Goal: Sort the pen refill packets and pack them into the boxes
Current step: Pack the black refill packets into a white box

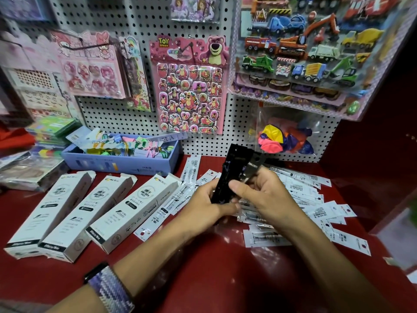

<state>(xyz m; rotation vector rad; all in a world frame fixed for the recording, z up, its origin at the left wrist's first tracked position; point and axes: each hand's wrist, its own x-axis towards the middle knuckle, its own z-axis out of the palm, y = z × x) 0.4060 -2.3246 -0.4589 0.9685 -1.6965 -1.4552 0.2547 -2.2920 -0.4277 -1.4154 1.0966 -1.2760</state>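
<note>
Now | left hand (pixel 204 205) and right hand (pixel 259 195) both grip a bunch of black plastic refill packets (pixel 234 170) | three white cardboard boxes (pixel 133 211) lie open-ended on red table (pixel 203 263)

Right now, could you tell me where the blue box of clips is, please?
In the head view, the blue box sits left of centre against the pegboard, just behind the three white boxes.
</note>
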